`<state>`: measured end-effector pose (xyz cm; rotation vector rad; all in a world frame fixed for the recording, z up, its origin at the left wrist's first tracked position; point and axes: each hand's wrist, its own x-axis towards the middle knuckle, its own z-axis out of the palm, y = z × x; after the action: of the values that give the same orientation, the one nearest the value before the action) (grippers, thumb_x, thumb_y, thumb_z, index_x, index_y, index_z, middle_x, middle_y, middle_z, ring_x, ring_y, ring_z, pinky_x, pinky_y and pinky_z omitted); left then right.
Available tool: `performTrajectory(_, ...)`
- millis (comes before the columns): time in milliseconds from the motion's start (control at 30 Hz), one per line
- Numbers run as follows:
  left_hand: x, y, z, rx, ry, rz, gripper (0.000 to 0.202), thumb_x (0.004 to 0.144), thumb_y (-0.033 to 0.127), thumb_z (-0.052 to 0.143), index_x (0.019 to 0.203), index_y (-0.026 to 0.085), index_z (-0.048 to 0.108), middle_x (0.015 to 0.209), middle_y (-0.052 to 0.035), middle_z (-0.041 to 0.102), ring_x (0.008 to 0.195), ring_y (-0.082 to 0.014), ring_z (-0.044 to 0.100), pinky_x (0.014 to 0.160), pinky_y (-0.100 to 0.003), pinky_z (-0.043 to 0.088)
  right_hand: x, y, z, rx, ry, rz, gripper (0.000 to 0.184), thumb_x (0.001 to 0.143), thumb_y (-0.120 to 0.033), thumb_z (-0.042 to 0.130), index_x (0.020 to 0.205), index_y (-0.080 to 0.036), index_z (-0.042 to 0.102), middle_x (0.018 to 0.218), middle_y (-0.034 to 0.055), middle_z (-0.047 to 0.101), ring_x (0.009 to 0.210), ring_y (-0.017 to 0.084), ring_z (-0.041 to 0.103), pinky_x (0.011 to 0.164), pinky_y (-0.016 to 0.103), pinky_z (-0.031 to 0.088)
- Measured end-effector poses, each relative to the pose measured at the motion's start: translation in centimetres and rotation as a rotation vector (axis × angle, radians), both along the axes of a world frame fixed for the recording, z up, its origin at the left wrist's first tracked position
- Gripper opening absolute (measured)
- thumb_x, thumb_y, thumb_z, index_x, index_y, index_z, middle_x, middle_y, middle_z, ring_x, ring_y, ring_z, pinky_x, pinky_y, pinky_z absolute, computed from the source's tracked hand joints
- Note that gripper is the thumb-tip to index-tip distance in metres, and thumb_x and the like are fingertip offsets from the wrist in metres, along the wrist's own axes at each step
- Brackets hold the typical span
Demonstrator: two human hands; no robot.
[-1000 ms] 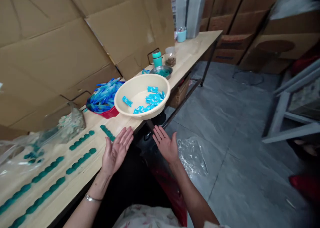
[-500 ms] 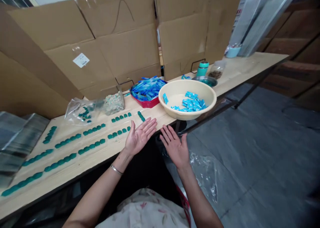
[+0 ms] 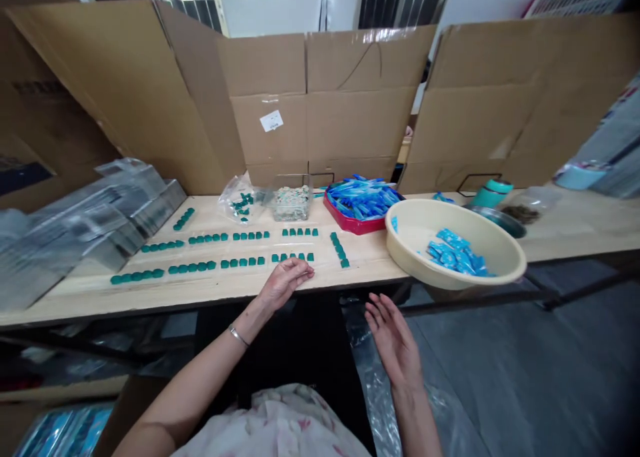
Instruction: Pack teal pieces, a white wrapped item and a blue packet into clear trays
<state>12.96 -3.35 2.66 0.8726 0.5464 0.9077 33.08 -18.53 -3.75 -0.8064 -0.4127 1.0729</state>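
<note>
My left hand (image 3: 285, 283) rests palm down at the table's front edge, its fingers loosely curled and holding nothing visible. Just beyond it lies a row of small teal pieces (image 3: 293, 257) on the light wooden table (image 3: 225, 293). My right hand (image 3: 393, 340) hangs below the table edge, fingers apart and empty, above a clear plastic sheet (image 3: 373, 370). To its upper right stands a cream plastic basin (image 3: 415, 227) holding turquoise packets (image 3: 455, 255). Several more teal rows run left along the tabletop.
A red tray of blue pieces (image 3: 360, 207), a clear tub of mixed bits (image 3: 291, 203) and a plastic bag of teal pieces (image 3: 240, 200) stand at the back. Stacked clear sheets (image 3: 90, 223) lie at left. Cardboard panels (image 3: 320, 110) line the far edge.
The view has swung left, showing more of the table and its rows. My left hand has turned palm down at the edge, and my right hand has dropped below the table.
</note>
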Motion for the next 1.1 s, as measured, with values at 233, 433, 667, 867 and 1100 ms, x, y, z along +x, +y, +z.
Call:
performTrajectory(233, 1.4, 0.5, -0.1, 0.425, 0.274, -0.034, 0.033, 0.084, 0.044, 0.048, 0.076, 0.014, 0.059, 0.076, -0.0035, 0.06, 0.073, -0.0129, 0.058, 0.079, -0.03, 0.046, -0.7, -1.0, 0.8, -0.036, -0.024, -0.133, 0.029, 0.076, -0.027, 0.063, 0.104, -0.022, 0.064, 0.111, 0.006, 0.064, 0.087, 0.014, 0.063, 0.083, 0.03, 0.05)
performTrajectory(433, 8.2, 1.2, -2.6, 1.098, 0.464, -0.126, 0.026, 0.087, 0.037, 0.046, 0.09, 0.016, 0.059, 0.095, -0.0074, 0.058, 0.087, -0.0158, 0.055, 0.078, -0.029, 0.043, 3.3, -9.7, -0.5, -0.181, -0.043, -0.596, 0.028, 0.068, -0.019, 0.068, 0.095, -0.02, 0.064, 0.096, 0.0016, 0.068, 0.074, 0.009, 0.064, 0.071, 0.022, 0.051)
performTrajectory(667, 10.4, 2.9, -6.2, 1.452, 0.559, -0.136, 0.036, 0.087, 0.039, 0.046, 0.112, 0.015, 0.053, 0.114, -0.0131, 0.054, 0.11, -0.0233, 0.045, 0.097, -0.041, 0.033, 3.3, -14.3, -4.1, -0.405, -0.009, -0.882, 0.028, 0.056, -0.011, 0.071, 0.082, -0.017, 0.061, 0.074, -0.0009, 0.067, 0.056, 0.008, 0.061, 0.054, 0.018, 0.051)
performTrajectory(867, 10.2, 2.9, -6.6, 1.54, 0.544, -0.191, 0.041, 0.086, 0.042, 0.046, 0.115, 0.013, 0.052, 0.117, -0.0156, 0.052, 0.114, -0.0263, 0.041, 0.098, -0.042, 0.03, 2.2, -11.6, -5.2, -0.469, -0.022, -0.833, 0.031, 0.055, -0.01, 0.072, 0.082, -0.016, 0.059, 0.07, -0.0007, 0.066, 0.053, 0.009, 0.061, 0.051, 0.019, 0.051)
performTrajectory(1100, 9.8, 3.0, -6.0, 1.536, 0.6, -0.231, 0.042, 0.085, 0.044, 0.047, 0.114, 0.016, 0.054, 0.118, -0.0156, 0.053, 0.114, -0.0278, 0.042, 0.097, -0.044, 0.029, 1.4, -8.3, -3.9, -0.472, -0.154, -0.813, 0.033, 0.057, -0.018, 0.07, 0.088, -0.016, 0.058, 0.077, -0.0013, 0.064, 0.054, 0.008, 0.061, 0.054, 0.02, 0.051)
